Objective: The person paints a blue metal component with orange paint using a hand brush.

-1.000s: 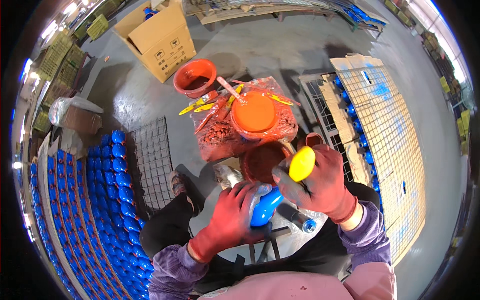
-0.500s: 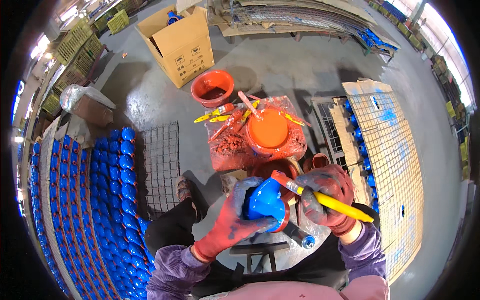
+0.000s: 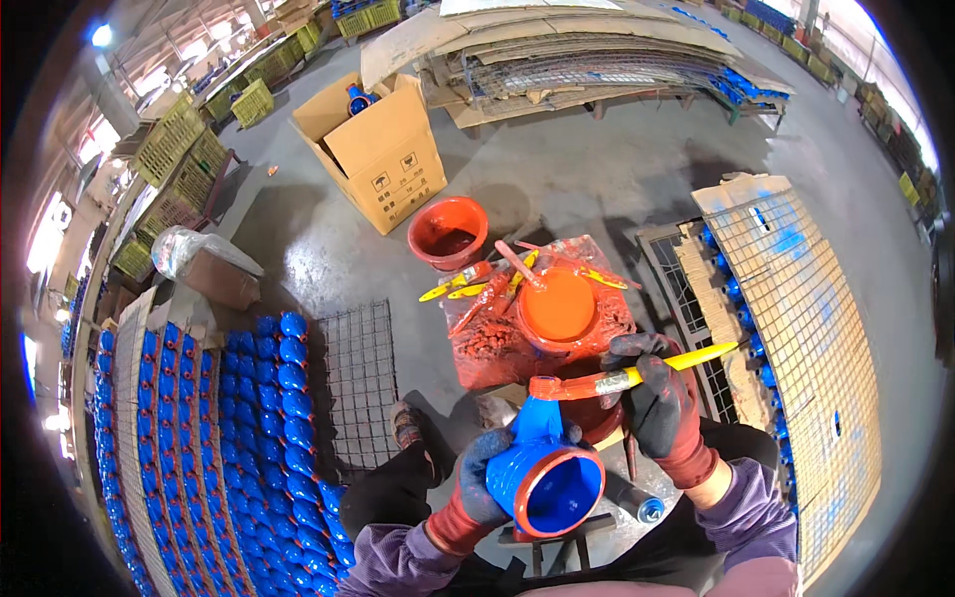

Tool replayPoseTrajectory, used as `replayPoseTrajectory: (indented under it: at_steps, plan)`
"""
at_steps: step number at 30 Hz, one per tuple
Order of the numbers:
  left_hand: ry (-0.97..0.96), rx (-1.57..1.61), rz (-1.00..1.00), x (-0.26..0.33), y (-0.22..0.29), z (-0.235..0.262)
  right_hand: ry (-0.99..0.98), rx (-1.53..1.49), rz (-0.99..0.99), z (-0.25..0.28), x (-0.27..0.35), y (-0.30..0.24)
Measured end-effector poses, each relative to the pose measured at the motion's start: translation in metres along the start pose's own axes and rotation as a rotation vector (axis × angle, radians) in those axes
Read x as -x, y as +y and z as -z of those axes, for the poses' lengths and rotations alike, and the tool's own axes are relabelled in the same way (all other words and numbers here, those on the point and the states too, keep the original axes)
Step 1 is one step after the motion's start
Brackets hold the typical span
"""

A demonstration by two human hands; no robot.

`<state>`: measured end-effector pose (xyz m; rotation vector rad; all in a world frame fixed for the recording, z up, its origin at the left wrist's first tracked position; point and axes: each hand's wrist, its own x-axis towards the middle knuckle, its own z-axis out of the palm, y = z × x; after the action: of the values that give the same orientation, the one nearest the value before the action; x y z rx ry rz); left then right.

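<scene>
My left hand, in a red glove with dark stains, is closed around a glossy blue pipe fitting. Its wide round mouth, rimmed in red-orange, faces me, and its narrower neck points away. In my right hand, gloved too, is a paintbrush with a yellow handle. The brush's orange-coated bristles touch the top of the neck, which is orange too. Beyond the hands, a container of orange paint sits on a red-smeared block, with several brushes lying beside it.
A red bowl stands behind the block, and a cardboard box farther back. Rows of blue fittings fill the left side, next to a wire grid. Cardboard under mesh lies at right. A dark cylinder is below my hands.
The fitting has turned so its wide mouth now faces me and its neck points away. My right hand has swung the brush nearly level, bristles on the neck. The view has shifted.
</scene>
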<state>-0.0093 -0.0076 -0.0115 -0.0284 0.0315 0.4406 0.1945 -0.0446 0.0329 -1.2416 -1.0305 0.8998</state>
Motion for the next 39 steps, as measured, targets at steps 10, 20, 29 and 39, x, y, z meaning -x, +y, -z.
replayPoseTrajectory:
  at_steps: [10, 20, 29, 39]
  plan:
    - [-0.069, 0.165, 0.199, 0.005, -0.012, -0.019, -0.002, -0.717, -0.17, -0.001, 0.001, 0.006]
    - [-0.03, -0.049, 0.244, 0.0, -0.014, -0.016, 0.015, -0.581, -0.044, 0.004, 0.006, -0.022]
    - [0.096, -0.264, 0.17, -0.001, -0.004, -0.013, -0.147, -0.269, 0.313, 0.02, 0.008, -0.024]
    - [0.158, -0.436, 0.072, -0.005, 0.001, -0.007, -0.025, -0.133, 0.452, 0.025, 0.005, -0.024]
